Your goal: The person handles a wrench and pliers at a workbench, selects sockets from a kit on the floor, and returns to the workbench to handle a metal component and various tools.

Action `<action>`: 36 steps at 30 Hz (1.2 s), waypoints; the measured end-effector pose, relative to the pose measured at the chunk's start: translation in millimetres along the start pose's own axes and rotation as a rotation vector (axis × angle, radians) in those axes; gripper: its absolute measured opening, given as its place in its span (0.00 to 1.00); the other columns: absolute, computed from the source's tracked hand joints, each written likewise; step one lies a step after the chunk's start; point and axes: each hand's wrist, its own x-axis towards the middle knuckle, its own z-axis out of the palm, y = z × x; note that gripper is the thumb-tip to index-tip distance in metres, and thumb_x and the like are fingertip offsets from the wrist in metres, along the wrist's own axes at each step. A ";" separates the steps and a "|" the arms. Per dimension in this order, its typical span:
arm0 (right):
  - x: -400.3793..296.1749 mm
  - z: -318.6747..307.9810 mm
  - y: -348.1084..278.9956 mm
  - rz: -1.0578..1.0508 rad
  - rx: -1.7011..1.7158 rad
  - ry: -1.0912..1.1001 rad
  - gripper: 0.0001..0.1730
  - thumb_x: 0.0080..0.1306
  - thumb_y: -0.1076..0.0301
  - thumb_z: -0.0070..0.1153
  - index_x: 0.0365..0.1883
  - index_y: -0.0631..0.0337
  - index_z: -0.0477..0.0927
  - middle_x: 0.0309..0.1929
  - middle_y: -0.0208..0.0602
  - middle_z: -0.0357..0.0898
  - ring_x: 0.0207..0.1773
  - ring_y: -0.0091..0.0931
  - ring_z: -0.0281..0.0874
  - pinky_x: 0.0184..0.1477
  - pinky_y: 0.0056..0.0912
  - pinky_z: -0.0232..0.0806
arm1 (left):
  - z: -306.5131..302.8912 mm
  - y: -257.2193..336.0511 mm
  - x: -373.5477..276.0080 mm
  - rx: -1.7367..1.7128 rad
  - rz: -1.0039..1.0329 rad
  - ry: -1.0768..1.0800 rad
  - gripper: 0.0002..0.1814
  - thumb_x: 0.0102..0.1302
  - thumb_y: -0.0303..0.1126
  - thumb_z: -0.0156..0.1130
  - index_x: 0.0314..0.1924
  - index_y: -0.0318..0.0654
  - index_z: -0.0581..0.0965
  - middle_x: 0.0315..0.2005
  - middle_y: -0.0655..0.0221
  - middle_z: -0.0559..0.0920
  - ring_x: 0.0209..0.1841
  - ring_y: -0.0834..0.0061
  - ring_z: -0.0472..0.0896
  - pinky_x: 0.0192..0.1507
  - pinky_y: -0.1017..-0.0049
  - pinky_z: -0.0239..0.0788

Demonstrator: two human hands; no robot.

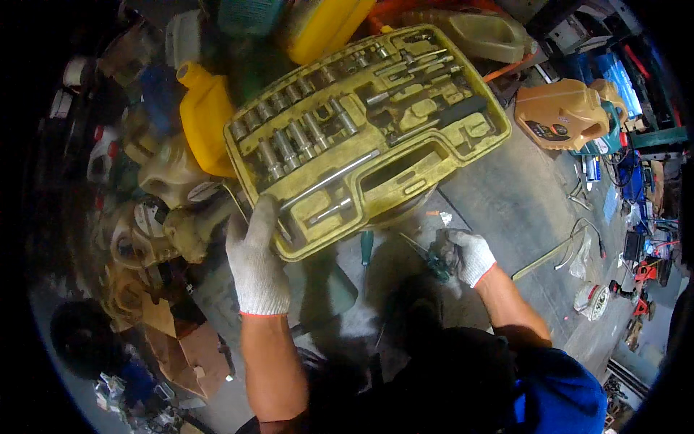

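Observation:
My left hand [259, 260], in a white knit glove, grips the lower left corner of a yellow-green plastic socket set case [303, 203]. The case is tilted, its tray facing me, with rows of metal sockets [295, 135], a long extension bar [331, 180] and a ratchet with a black handle [461, 110] in it. My right hand [470, 255], gloved too, is low on the right beneath the case, beside a dark green object [439, 266]; whether it holds this is unclear. A screwdriver with a green handle [367, 248] lies below the case.
Yellow jugs [203, 119] and used oil containers [173, 168] crowd the left. A gold oil jug [561, 115] stands at right, near cables and tools. An open cardboard box [187, 352] sits lower left. A roll [591, 301] and a thin strip [547, 259] lie on the floor at right.

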 end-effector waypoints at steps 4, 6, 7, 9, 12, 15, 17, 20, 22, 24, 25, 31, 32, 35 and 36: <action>5.1 -5.5 5.1 -0.054 -0.119 0.075 0.15 0.70 0.76 0.51 0.54 0.72 0.77 0.40 0.42 0.83 0.28 0.26 0.75 0.28 0.28 0.69 | -25.0 -30.9 8.2 0.312 0.386 0.202 0.19 0.79 0.42 0.53 0.58 0.34 0.77 0.49 0.65 0.84 0.46 0.72 0.83 0.50 0.70 0.76; -0.5 -4.9 1.3 -0.132 -0.321 0.047 0.19 0.69 0.76 0.52 0.58 0.70 0.77 0.43 0.41 0.84 0.30 0.23 0.76 0.28 0.25 0.68 | -5.8 -18.8 -18.9 0.032 0.227 0.368 0.21 0.81 0.44 0.46 0.53 0.35 0.78 0.44 0.68 0.83 0.40 0.76 0.80 0.44 0.73 0.74; -6.7 4.8 -6.0 -0.196 -0.520 0.014 0.21 0.69 0.74 0.55 0.60 0.69 0.76 0.44 0.38 0.84 0.33 0.21 0.77 0.31 0.23 0.69 | -2.4 -26.2 -27.9 0.031 0.236 0.396 0.20 0.80 0.44 0.46 0.52 0.36 0.78 0.42 0.68 0.82 0.39 0.76 0.79 0.41 0.74 0.73; -7.2 -0.3 2.0 -0.329 -0.495 -0.096 0.21 0.69 0.72 0.58 0.60 0.68 0.77 0.45 0.36 0.84 0.39 0.22 0.79 0.40 0.25 0.72 | -8.0 -49.1 -42.5 0.021 0.262 0.453 0.18 0.80 0.44 0.47 0.49 0.37 0.78 0.38 0.69 0.81 0.36 0.78 0.77 0.35 0.77 0.70; -7.3 9.0 9.2 -0.351 -0.506 -0.216 0.30 0.70 0.64 0.62 0.68 0.65 0.73 0.54 0.39 0.83 0.46 0.28 0.81 0.47 0.31 0.74 | -8.0 -102.2 -67.3 -0.058 0.026 0.165 0.12 0.79 0.41 0.54 0.51 0.43 0.75 0.35 0.70 0.81 0.27 0.77 0.78 0.23 0.75 0.68; -31.0 36.9 7.0 -0.180 -0.428 -0.268 0.30 0.71 0.61 0.62 0.68 0.65 0.73 0.50 0.38 0.82 0.45 0.26 0.79 0.47 0.31 0.73 | -13.1 -167.9 -87.8 -0.347 -0.448 -0.207 0.20 0.76 0.32 0.58 0.65 0.38 0.71 0.45 0.62 0.84 0.43 0.68 0.84 0.39 0.70 0.80; -33.7 43.2 15.1 -0.094 -0.420 -0.335 0.27 0.71 0.66 0.59 0.66 0.66 0.74 0.48 0.36 0.81 0.46 0.25 0.78 0.48 0.30 0.72 | 0.4 -174.4 -99.8 -0.438 -0.550 -0.345 0.27 0.74 0.30 0.60 0.69 0.33 0.67 0.53 0.57 0.83 0.53 0.62 0.84 0.55 0.64 0.80; -53.1 56.3 7.3 -0.110 -0.543 -0.393 0.24 0.70 0.75 0.56 0.65 0.68 0.76 0.50 0.36 0.83 0.48 0.24 0.79 0.51 0.29 0.73 | 4.8 -181.9 -100.4 -0.428 -0.534 -0.537 0.30 0.73 0.29 0.62 0.71 0.31 0.66 0.60 0.52 0.80 0.60 0.57 0.82 0.65 0.59 0.74; -61.9 63.8 -0.1 -0.087 -0.577 -0.388 0.25 0.69 0.75 0.55 0.66 0.68 0.76 0.49 0.36 0.83 0.45 0.23 0.79 0.47 0.28 0.74 | 4.1 -172.0 -96.7 -0.465 -0.550 -0.583 0.31 0.72 0.29 0.63 0.71 0.31 0.66 0.61 0.53 0.79 0.60 0.57 0.82 0.65 0.59 0.73; -64.7 66.8 -3.9 -0.103 -0.624 -0.397 0.27 0.69 0.76 0.55 0.67 0.68 0.75 0.48 0.36 0.83 0.43 0.23 0.80 0.44 0.26 0.74 | 2.7 -165.5 -94.1 -0.468 -0.559 -0.615 0.32 0.71 0.29 0.64 0.72 0.31 0.66 0.63 0.54 0.78 0.60 0.56 0.81 0.65 0.59 0.73; -62.4 67.1 -5.5 -0.131 -0.653 -0.408 0.27 0.68 0.76 0.55 0.67 0.68 0.75 0.47 0.36 0.83 0.42 0.22 0.80 0.43 0.25 0.73 | 1.6 -163.4 -93.0 -0.451 -0.560 -0.623 0.32 0.70 0.29 0.64 0.72 0.32 0.66 0.64 0.54 0.78 0.60 0.56 0.81 0.65 0.60 0.74; -61.2 66.1 -5.4 -0.073 -0.595 -0.357 0.28 0.67 0.75 0.56 0.67 0.70 0.75 0.46 0.35 0.83 0.42 0.21 0.79 0.43 0.25 0.73 | -1.0 -169.5 -92.5 -0.430 -0.614 -0.636 0.34 0.70 0.30 0.66 0.73 0.32 0.66 0.66 0.56 0.76 0.63 0.56 0.80 0.63 0.61 0.75; -61.3 65.9 -6.3 -0.055 -0.593 -0.349 0.28 0.67 0.75 0.56 0.67 0.70 0.75 0.46 0.35 0.83 0.42 0.21 0.79 0.43 0.25 0.73 | -0.6 -171.0 -92.8 -0.443 -0.622 -0.640 0.34 0.70 0.30 0.66 0.73 0.32 0.66 0.67 0.56 0.76 0.63 0.56 0.80 0.62 0.61 0.75; -57.1 61.9 -2.9 -0.095 -0.629 -0.361 0.27 0.67 0.75 0.56 0.66 0.71 0.75 0.46 0.35 0.83 0.44 0.21 0.79 0.44 0.26 0.74 | 2.6 -168.6 -94.9 -0.463 -0.605 -0.630 0.33 0.71 0.30 0.65 0.73 0.32 0.66 0.67 0.56 0.76 0.64 0.56 0.79 0.62 0.61 0.75; -56.4 62.0 -3.4 -0.105 -0.666 -0.356 0.27 0.67 0.75 0.56 0.65 0.71 0.76 0.47 0.36 0.84 0.45 0.22 0.79 0.45 0.27 0.74 | 3.1 -167.5 -94.5 -0.465 -0.611 -0.631 0.33 0.71 0.29 0.64 0.73 0.32 0.66 0.67 0.56 0.76 0.64 0.57 0.79 0.62 0.61 0.75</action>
